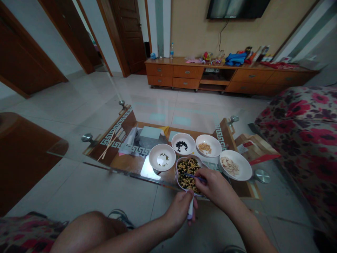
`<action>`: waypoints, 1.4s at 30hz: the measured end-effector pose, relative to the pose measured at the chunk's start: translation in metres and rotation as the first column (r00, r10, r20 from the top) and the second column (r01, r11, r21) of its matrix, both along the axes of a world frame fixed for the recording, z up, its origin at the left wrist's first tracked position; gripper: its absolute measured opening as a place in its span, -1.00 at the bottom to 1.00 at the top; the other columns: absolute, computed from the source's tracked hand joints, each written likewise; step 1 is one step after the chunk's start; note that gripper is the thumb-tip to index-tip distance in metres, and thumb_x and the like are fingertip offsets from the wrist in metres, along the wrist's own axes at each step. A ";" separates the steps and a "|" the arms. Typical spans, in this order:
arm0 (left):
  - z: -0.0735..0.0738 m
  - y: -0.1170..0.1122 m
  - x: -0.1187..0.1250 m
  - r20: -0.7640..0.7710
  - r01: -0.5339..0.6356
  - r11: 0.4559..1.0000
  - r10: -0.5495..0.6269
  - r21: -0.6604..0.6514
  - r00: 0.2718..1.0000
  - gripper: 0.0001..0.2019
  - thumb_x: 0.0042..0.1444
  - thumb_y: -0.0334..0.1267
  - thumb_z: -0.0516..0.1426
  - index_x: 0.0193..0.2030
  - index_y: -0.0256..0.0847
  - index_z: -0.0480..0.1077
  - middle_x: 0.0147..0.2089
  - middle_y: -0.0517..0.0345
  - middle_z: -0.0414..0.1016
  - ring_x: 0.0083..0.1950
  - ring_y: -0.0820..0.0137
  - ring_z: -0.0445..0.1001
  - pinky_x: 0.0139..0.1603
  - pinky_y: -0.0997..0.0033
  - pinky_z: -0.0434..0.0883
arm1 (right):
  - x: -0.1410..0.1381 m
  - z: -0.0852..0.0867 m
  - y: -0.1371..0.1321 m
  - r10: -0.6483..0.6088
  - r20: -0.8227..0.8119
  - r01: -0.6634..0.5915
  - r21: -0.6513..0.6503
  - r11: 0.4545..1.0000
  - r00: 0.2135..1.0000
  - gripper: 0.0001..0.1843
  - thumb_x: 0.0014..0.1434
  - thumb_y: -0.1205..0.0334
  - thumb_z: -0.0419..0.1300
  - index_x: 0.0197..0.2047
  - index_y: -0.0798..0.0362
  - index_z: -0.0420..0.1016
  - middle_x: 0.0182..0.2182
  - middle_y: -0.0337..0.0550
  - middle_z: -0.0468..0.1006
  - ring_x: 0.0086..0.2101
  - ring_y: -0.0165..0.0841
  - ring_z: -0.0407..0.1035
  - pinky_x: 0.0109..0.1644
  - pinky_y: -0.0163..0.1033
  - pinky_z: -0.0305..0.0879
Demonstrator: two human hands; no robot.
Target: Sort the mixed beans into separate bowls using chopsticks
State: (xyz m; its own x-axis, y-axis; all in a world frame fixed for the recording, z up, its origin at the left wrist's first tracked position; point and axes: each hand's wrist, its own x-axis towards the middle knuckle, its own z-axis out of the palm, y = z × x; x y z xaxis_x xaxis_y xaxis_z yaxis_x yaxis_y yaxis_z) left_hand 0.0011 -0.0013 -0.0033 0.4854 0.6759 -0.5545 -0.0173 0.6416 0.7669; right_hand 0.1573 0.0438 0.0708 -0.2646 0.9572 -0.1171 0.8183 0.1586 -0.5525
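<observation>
A bowl of mixed dark and yellow beans (189, 171) sits at the near edge of a glass coffee table (126, 165). My left hand (180, 208) is closed round the bowl's near rim or handle. My right hand (214, 184) pinches thin blue chopsticks (191, 175) whose tips reach into the mixed beans. Behind stand white bowls: one with a few green beans (162, 157), one with black beans (183, 143), one with yellow soybeans (208, 145), and one with pale flat beans (236, 164).
Wooden chopsticks (108, 147) and papers lie on the shelf under the glass. A flowered sofa (302, 133) is at the right, a cardboard box (254, 147) beside the table. A TV cabinet (226, 75) stands along the far wall. My bare knee (89, 228) is below.
</observation>
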 end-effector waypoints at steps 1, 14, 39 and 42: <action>0.000 0.000 0.000 -0.002 0.001 1.000 -0.001 0.000 1.000 -0.28 -0.09 0.56 -0.08 -0.48 -0.17 0.30 -0.74 0.24 0.24 -0.74 0.49 0.15 -0.68 0.50 0.06 | 0.000 0.001 0.000 0.001 0.002 -0.001 -0.001 1.000 1.000 -0.84 0.19 0.29 0.10 -0.33 0.04 0.51 -0.42 -0.14 0.58 -0.42 -0.34 0.43 -0.34 -0.31 0.18; -0.001 0.000 0.000 -0.001 0.004 1.000 -0.004 0.006 1.000 -0.28 -0.05 0.56 -0.09 -0.47 -0.17 0.29 -0.73 0.25 0.24 -0.72 0.49 0.16 -0.66 0.49 0.09 | -0.003 0.002 -0.001 0.015 0.030 -0.015 -0.016 1.000 0.999 -0.84 0.17 0.30 0.10 -0.39 0.05 0.48 -0.43 -0.14 0.56 -0.43 -0.36 0.39 -0.35 -0.30 0.17; 0.001 0.000 -0.001 0.010 0.006 1.000 -0.007 0.020 1.000 -0.30 -0.02 0.53 -0.10 -0.47 -0.17 0.29 -0.72 0.25 0.25 -0.72 0.49 0.17 -0.65 0.49 0.07 | -0.001 -0.006 -0.001 0.046 0.030 -0.046 -0.005 0.999 0.998 -0.84 0.20 0.33 0.10 -0.32 0.05 0.51 -0.38 -0.12 0.59 -0.40 -0.34 0.43 -0.31 -0.30 0.21; 0.001 0.000 -0.001 0.009 0.005 1.000 -0.005 0.016 1.000 -0.29 -0.03 0.54 -0.10 -0.46 -0.18 0.30 -0.72 0.26 0.24 -0.72 0.50 0.16 -0.65 0.49 0.08 | -0.001 -0.007 0.000 0.051 0.029 -0.051 -0.010 0.999 0.998 -0.84 0.20 0.33 0.10 -0.32 0.04 0.52 -0.37 -0.11 0.60 -0.38 -0.33 0.44 -0.29 -0.29 0.24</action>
